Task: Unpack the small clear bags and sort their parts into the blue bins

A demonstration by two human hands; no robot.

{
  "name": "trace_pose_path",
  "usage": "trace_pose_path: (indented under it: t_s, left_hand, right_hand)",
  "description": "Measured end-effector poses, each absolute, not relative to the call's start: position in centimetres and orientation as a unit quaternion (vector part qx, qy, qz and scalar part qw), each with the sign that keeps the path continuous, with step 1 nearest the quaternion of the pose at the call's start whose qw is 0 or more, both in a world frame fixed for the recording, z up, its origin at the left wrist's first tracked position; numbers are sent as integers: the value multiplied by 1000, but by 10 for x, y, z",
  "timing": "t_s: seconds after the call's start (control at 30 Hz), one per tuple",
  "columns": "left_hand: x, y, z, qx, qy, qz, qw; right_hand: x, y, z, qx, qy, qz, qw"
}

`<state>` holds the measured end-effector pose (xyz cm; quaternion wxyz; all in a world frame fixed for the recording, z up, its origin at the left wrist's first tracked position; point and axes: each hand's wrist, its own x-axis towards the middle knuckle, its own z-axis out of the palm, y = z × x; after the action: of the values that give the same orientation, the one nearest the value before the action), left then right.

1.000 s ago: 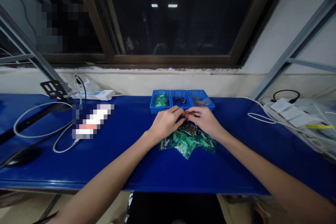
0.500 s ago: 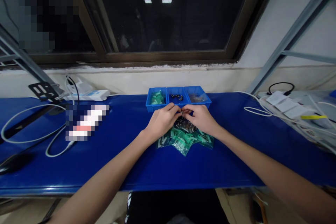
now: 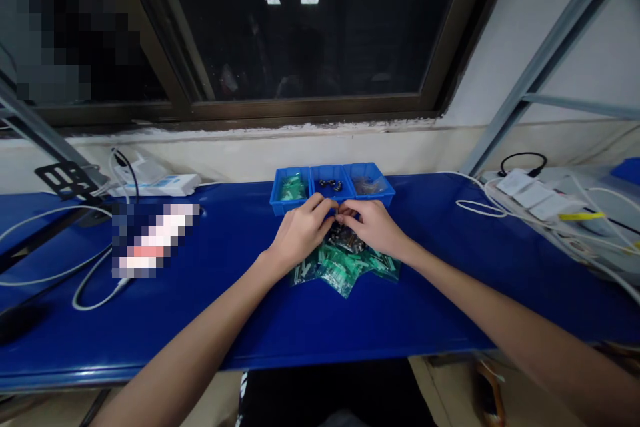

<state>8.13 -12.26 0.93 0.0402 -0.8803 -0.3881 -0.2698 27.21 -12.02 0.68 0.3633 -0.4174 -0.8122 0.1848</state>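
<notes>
Two grips meet above green plastic bags (image 3: 345, 270): left hand (image 3: 301, 232) and right hand (image 3: 376, 227) press fingertips together, any held piece hidden; a fumble could drop it among the bags.

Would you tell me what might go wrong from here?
The left hand and right hand meet over the green bags, so a small part dropped there could be hard to find. They also work close to the blue tray; a knock might spill the dark parts in its middle compartment.
</notes>
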Motion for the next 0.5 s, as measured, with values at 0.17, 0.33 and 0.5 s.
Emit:
trace_pose_path:
  t_s: [0.17,0.33,0.5]
  left_hand:
    - [82,-122,11,-873,-398,-278,39]
    - [83,-122,11,-872,-398,-284,26]
    - [84,-122,9,-872,-395,-287,10]
  right_hand:
    - [272,-121,8,-403,-804,220,377]
    - [273,-122,9,-410,-813,191,367]
    - [273,-123,7,-415,-817,138,377]
